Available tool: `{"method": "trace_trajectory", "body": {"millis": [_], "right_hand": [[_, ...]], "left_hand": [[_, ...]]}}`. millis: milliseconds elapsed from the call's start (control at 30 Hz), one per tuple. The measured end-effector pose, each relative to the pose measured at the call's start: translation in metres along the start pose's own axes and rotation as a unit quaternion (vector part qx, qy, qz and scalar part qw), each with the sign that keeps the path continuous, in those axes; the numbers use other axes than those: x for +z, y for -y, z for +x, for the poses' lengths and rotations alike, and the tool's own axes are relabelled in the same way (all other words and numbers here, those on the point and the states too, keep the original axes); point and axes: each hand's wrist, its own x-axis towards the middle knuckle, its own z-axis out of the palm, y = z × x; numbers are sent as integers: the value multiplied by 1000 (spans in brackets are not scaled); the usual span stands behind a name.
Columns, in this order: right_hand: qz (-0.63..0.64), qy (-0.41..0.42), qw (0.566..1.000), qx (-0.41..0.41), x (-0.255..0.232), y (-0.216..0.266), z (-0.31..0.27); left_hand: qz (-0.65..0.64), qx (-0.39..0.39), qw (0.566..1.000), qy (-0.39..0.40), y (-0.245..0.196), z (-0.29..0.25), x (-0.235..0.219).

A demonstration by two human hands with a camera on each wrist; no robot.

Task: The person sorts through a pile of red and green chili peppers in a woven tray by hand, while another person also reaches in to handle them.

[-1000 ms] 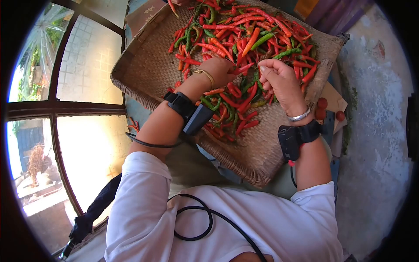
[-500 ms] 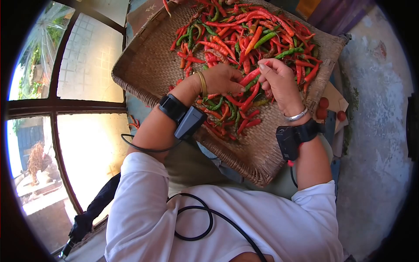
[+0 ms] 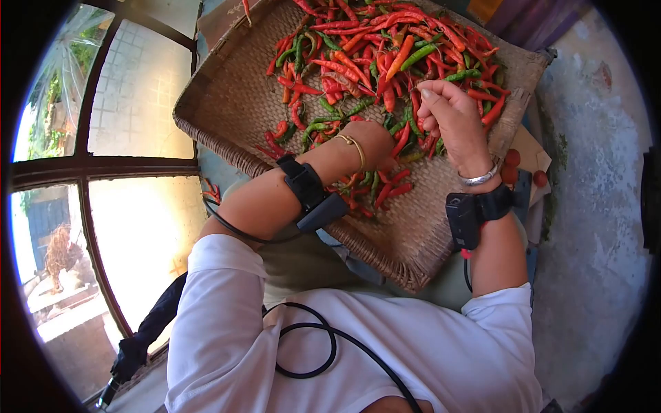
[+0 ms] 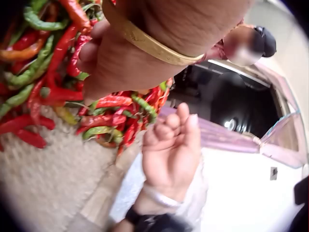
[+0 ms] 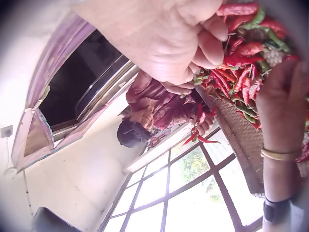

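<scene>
Red and green chili peppers (image 3: 385,51) are heaped in a wide woven basket (image 3: 227,103). My left hand (image 3: 375,143) is low over the near peppers, back of the hand up, its fingers hidden in the head view. In the left wrist view its fingertips (image 4: 88,52) reach down among the chilies, right against a red one (image 4: 75,60); I cannot tell whether they grip it. To the right, my right hand (image 3: 456,122) hovers over the heap with fingers curled and thumb near the index fingertip. No chili shows in it.
Another person (image 5: 154,104) in a dark red top and cap sits across, holding red chilies (image 5: 200,137). Barred windows (image 3: 138,96) line the left. Small round red things (image 3: 511,158) lie right of the basket. A dark umbrella (image 3: 148,323) leans at lower left.
A red chili that ran from my right hand toward my left no longer shows there. My left hand has moved right and slightly down. The other person's hands have left the top edge.
</scene>
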Motion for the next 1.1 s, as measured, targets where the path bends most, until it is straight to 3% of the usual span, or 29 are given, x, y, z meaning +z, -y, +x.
{"method": "trace_trajectory", "body": {"millis": [100,333,400,433,500,567,633,667,733,767,833,867,933,967,1000,1033,1067,1100], "right_hand": [[-10,11,1000,-8,-1,-4,0],[-42,11,999,19,-1,-1,-1],[-284,56,950,-120,-1,-11,1],[-283,54,950,-121,-1,-16,1],[-454,66,822,-336,0,-22,0],[-473,84,824,-300,2,-16,-5],[-368,92,901,-208,2,-17,-5],[-368,93,901,-209,1,-14,-5],[-378,35,920,-103,0,-4,-5],[-377,35,920,-104,-2,-5,-4],[-348,0,920,-179,-4,-8,0],[-348,0,920,-179,-2,-7,0],[-343,3,926,-159,0,-5,-1],[-344,4,925,-159,0,-5,-1],[-345,6,925,-160,1,-4,-1],[-345,8,925,-159,1,-4,-2],[-345,8,925,-158,1,-4,-1],[-342,8,926,-162,0,-5,1]], "left_hand": [[49,-18,998,31,-13,3,-2],[20,-42,998,38,-3,7,-2],[-74,13,996,-41,11,1,-11],[-73,14,996,-40,16,-3,-14],[-206,71,972,-84,26,-12,-21],[-238,100,963,-80,31,-20,-28],[-310,71,948,23,36,-29,-35],[-309,69,948,21,41,-32,-36],[-400,57,914,17,54,-37,-40],[-400,56,915,17,60,-38,-44],[-472,-14,872,-128,72,-38,-56],[-472,-14,872,-128,79,-31,-54],[-458,-55,808,-367,89,-13,-40],[-459,-55,807,-368,91,-9,-32],[-303,7,904,-302,87,-9,-25],[-135,68,963,-222,81,-11,-20],[-136,68,963,-221,72,-12,-14],[-53,76,987,-130,62,-13,-9]]}}
